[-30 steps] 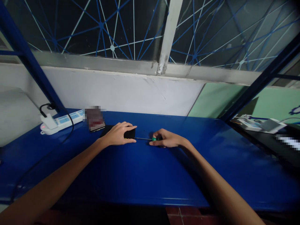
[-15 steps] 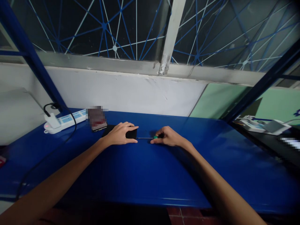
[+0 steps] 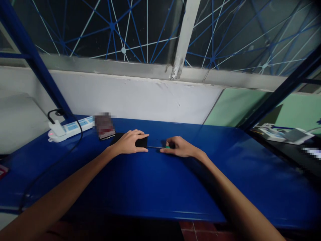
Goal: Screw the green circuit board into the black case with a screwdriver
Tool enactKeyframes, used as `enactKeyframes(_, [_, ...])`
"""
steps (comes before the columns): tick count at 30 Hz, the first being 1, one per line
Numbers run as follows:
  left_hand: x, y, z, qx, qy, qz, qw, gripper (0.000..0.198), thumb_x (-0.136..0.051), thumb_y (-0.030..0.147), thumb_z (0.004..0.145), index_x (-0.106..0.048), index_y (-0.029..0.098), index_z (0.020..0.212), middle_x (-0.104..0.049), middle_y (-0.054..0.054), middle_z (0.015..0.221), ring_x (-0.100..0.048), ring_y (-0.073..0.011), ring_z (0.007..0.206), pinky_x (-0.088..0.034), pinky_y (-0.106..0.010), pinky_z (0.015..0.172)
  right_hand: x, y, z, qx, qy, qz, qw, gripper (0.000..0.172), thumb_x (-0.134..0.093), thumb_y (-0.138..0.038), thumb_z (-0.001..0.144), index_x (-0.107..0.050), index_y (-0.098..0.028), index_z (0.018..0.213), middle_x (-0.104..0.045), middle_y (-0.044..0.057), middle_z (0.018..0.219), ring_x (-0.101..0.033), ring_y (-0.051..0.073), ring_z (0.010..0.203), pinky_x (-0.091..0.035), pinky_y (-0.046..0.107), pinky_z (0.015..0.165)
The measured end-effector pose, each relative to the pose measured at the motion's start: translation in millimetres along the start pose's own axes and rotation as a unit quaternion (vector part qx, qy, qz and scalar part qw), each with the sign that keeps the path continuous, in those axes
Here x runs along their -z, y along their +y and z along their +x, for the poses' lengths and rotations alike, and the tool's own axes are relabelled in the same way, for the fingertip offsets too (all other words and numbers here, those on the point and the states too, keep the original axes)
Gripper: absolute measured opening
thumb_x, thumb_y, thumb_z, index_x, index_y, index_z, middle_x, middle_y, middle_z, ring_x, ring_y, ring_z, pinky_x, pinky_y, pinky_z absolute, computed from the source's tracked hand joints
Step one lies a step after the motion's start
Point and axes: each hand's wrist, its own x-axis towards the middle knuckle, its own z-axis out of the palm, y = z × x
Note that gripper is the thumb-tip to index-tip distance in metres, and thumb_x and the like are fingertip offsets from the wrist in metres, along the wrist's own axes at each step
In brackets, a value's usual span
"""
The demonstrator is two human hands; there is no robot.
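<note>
My left hand (image 3: 126,143) is closed around a flat black rectangular object (image 3: 141,143) on the blue table, thumb along its near edge and fingers along its far edge. What kind of object it is I cannot tell. In my right hand (image 3: 181,146) is a screwdriver (image 3: 167,146), its green handle pinched between thumb and fingers. Its thin metal shaft points left and reaches the right end of the black object. Whether the tip sits in a screw is too small to see.
Behind my left hand lies a dark phone-like item (image 3: 106,129), partly blurred out. A white power strip (image 3: 72,127) with a plugged-in black cable (image 3: 54,155) stands at the left. Blue frame posts (image 3: 273,88) rise at both sides. White items (image 3: 283,134) lie far right.
The right hand has turned slightly, and the screwdriver's shaft now slants a little, its handle end lower. The left hand keeps its hold on the black object.
</note>
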Motion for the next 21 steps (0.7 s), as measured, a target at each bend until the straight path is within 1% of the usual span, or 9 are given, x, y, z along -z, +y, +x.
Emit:
enactKeyframes(3, [0.7,1.0,0.3,0.003,-0.002,0.001,1.0,0.078,-0.059,0.072,0.082,-0.052,0.026,0.144,-0.058,-0.01,0.136,-0.054,-0.0319,0.12,-0.042,-0.044,0.098,4.3,-0.6,-1.9,-0.008,-0.009,0.047,0.999,0.049,-0.051,-0.061,0.089,-0.055,-0.018,0.067,-0.051,-0.001,0.059,-0.04,0.01,0.052,-0.027,0.028,0.051])
enactKeyframes(6, [1.8,2.2,0.5,0.006,-0.007,0.002,1.0,0.078,-0.059,0.072,0.082,-0.051,0.025,0.144,-0.058,-0.011,0.137,-0.054,-0.0321,0.121,-0.041,-0.045,0.099,9.9,0.1,-3.2,-0.014,-0.025,0.046,0.999,0.049,-0.049,-0.058,0.091,-0.057,-0.017,0.065,-0.05,0.0,0.059,-0.038,0.01,0.051,-0.027,0.028,0.051])
enactKeyframes(10, [2.6,2.7,0.2,0.008,-0.008,0.001,1.0,0.077,-0.059,0.072,0.082,-0.051,0.027,0.144,-0.058,-0.011,0.137,-0.054,-0.0323,0.12,-0.042,-0.045,0.098,14.1,2.5,-5.0,-0.012,-0.034,0.032,0.999,0.041,-0.063,-0.055,0.083,-0.064,-0.016,0.071,-0.05,-0.001,0.06,-0.037,0.01,0.054,-0.026,0.028,0.051])
enactKeyframes(13, [2.4,2.3,-0.2,0.008,-0.009,-0.001,1.0,0.077,-0.059,0.071,0.083,-0.051,0.027,0.145,-0.058,-0.011,0.137,-0.054,-0.0324,0.121,-0.041,-0.045,0.098,12.6,3.4,-5.9,-0.015,-0.041,0.076,0.996,0.038,-0.072,-0.054,0.077,-0.06,-0.018,0.077,-0.051,-0.002,0.062,-0.042,0.01,0.054,-0.03,0.027,0.051])
enactKeyframes(16, [1.8,1.6,-0.1,0.007,-0.009,-0.002,1.0,0.077,-0.059,0.072,0.082,-0.051,0.027,0.145,-0.058,-0.011,0.137,-0.054,-0.0327,0.121,-0.042,-0.045,0.098,9.2,3.5,-5.6,-0.044,-0.052,0.12,0.99,0.041,-0.076,-0.052,0.073,-0.053,-0.02,0.085,-0.05,-0.005,0.061,-0.044,0.01,0.048,-0.032,0.026,0.049])
enactKeyframes(19, [1.2,1.3,0.2,0.004,-0.003,0.002,1.0,0.077,-0.059,0.072,0.082,-0.052,0.027,0.144,-0.058,-0.01,0.136,-0.054,-0.0324,0.12,-0.042,-0.045,0.097,7.0,3.0,-4.1,-0.021,-0.028,0.1,0.994,0.041,-0.079,-0.048,0.071,-0.053,-0.02,0.086,-0.051,-0.005,0.062,-0.042,0.009,0.051,-0.031,0.025,0.049])
enactKeyframes(21, [1.0,1.2,0.3,0.003,-0.002,0.003,1.0,0.076,-0.059,0.072,0.082,-0.052,0.028,0.144,-0.059,-0.01,0.136,-0.055,-0.0321,0.12,-0.042,-0.045,0.097,7.1,2.6,-2.9,0.0,-0.008,0.078,0.997,0.038,-0.076,-0.05,0.074,-0.056,-0.019,0.083,-0.053,-0.003,0.064,-0.042,0.01,0.055,-0.03,0.026,0.051])
